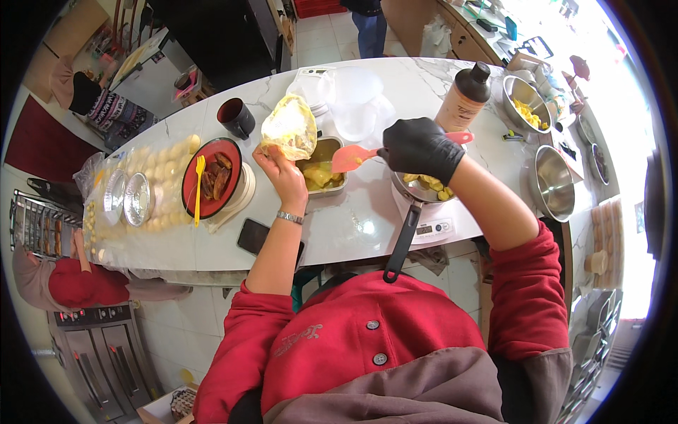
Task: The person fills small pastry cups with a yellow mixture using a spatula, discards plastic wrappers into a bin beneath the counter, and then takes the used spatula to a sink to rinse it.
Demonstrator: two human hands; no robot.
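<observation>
My bare left hand holds up a clear plastic bag with pale yellow contents above the marble counter. In a black glove, my right hand grips a pink spatula whose blade points left over a small metal tin of yellow filling. Under the right hand a small pan with yellow pieces rests on a white scale, its black handle reaching toward me.
A red plate with dark pieces and a yellow fork, a dark cup, a brown bottle, clear tubs, steel bowls, a phone and rows of pale dough balls crowd the counter.
</observation>
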